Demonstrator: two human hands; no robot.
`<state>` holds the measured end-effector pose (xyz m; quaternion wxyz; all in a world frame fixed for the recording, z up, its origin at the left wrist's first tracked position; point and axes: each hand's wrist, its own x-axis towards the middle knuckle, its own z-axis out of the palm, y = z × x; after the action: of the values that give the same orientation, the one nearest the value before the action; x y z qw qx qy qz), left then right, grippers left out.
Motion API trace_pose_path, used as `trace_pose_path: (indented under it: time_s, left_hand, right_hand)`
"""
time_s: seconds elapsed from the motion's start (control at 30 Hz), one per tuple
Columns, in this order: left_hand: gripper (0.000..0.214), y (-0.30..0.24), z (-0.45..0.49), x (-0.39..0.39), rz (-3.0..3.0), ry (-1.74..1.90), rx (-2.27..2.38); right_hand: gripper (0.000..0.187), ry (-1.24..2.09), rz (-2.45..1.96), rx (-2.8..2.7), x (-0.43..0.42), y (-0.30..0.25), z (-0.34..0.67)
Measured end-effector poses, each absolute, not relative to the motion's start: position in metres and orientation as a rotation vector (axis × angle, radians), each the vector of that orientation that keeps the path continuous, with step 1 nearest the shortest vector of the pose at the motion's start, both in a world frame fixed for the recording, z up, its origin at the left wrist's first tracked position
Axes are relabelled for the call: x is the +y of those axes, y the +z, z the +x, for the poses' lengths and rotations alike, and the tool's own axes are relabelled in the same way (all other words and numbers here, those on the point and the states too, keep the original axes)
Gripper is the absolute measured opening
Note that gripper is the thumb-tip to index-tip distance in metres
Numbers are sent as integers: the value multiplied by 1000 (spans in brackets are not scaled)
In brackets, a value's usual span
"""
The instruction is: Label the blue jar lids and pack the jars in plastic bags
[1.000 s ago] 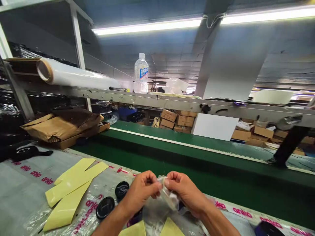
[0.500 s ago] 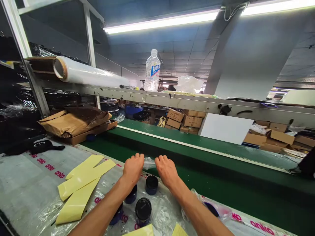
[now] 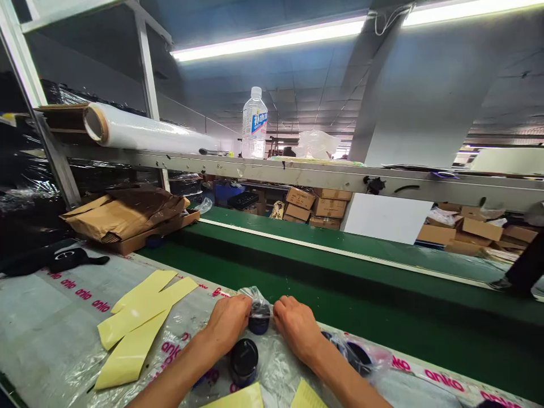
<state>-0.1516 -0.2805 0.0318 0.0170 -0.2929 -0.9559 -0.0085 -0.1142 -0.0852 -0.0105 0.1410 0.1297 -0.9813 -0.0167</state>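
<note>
My left hand (image 3: 228, 323) and my right hand (image 3: 296, 326) are curled on either side of a small dark jar (image 3: 258, 323) that stands on the plastic-covered table (image 3: 51, 317). A clear plastic bag (image 3: 255, 298) is drawn over the jar, and both hands grip it. A second dark jar with a black lid (image 3: 243, 358) stands just in front, between my forearms. Another bagged jar (image 3: 359, 356) lies to the right of my right wrist.
Yellow paper strips (image 3: 136, 317) lie to the left, more at the bottom edge. A green conveyor belt (image 3: 340, 283) runs beyond the table. Above it a shelf rail (image 3: 297, 173) carries a film roll (image 3: 140, 133) and a water bottle (image 3: 254, 124). Brown paper and cardboard (image 3: 123, 218) sit at left.
My hands reached forward toward the belt's edge with the bag, then came back down. The bag is now over the jar, held on both sides.
</note>
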Motion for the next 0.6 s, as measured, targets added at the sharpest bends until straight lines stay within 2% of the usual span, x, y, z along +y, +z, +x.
trace_pose_path:
  time_s: [0.27, 0.4, 0.6]
  left_hand:
    - [28, 27, -149, -280, -1133, 57, -2914]
    - [28, 25, -149, -283, -1178, 63, -2920]
    - [30, 19, -156, -280, -1052, -46, -2997]
  right_hand:
    - [6, -246, 764, -2788, -88, -19, -103]
    - [5, -297, 769, -2833, -95, -22, -105]
    - [15, -290, 711, -2922, -107, -13, -106]
